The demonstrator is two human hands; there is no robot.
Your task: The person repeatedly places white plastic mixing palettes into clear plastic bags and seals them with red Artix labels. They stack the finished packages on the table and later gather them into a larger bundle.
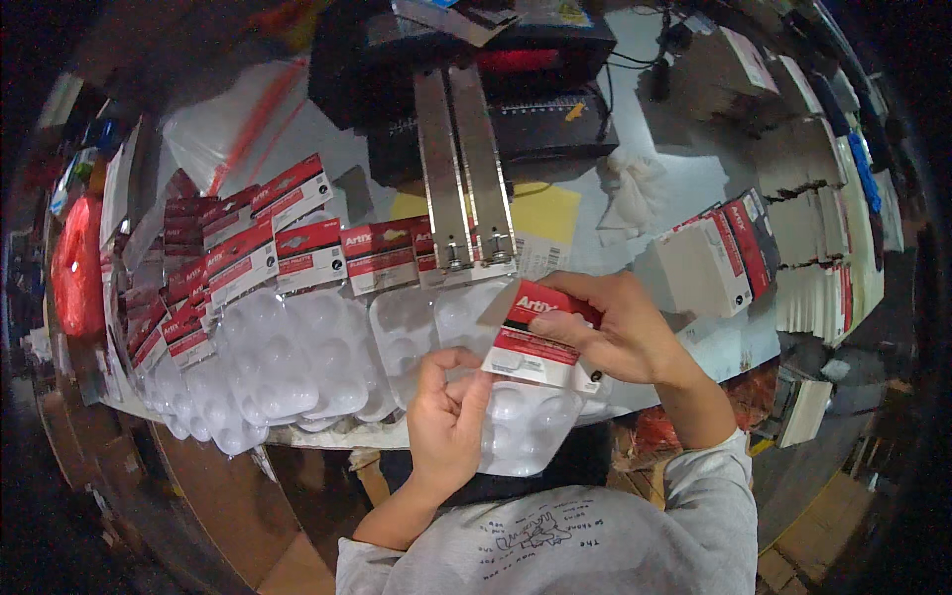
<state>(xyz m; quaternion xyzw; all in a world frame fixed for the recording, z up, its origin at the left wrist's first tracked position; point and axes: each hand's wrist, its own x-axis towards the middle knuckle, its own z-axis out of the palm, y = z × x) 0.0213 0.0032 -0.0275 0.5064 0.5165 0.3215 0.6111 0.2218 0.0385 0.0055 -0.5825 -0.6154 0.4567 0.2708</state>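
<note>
Close to my body, a white plastic paint palette (526,428) with round wells hangs below a folded red and white header card (534,347). My right hand (625,332) grips the card, thumb on its front and fingers behind. At the palette's left edge my left hand (448,421) is closed, thumb up and fingers curled; its grip on the palette is partly hidden. Just beyond, another carded palette (400,332) lies on the table under two long metal bars (464,169) of a black machine (476,74).
Carded white palettes (288,357) overlap in a pile on the left. A stack of header cards (716,256) lies at right, with tall card stacks (808,213) beyond. A crumpled white cloth (632,198) and a yellow sheet (547,213) lie near the machine. A red bag (77,268) sits far left.
</note>
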